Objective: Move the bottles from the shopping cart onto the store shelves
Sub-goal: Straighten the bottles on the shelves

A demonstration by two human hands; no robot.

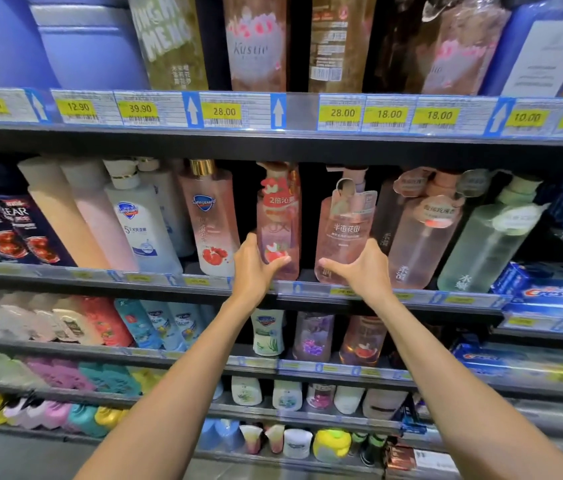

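Note:
Both my arms reach up to the second shelf [307, 289] of a store rack. My left hand [256, 268] grips the lower part of a pink bottle with a red strawberry tag [278, 216], thumb across its front. My right hand [363, 268] grips the base of a clear pink pump bottle with a paper neck tag [346, 226], thumb in front. Both bottles stand upright on the shelf, side by side with a dark gap between them. The shopping cart is out of view.
A pink Safeguard bottle [212, 220] stands just left of my left hand. More pink bottles [422, 230] and a green one [491, 233] stand right of my right hand. The shelf above [290, 136] hangs low over the pump tops. Lower shelves hold several smaller bottles.

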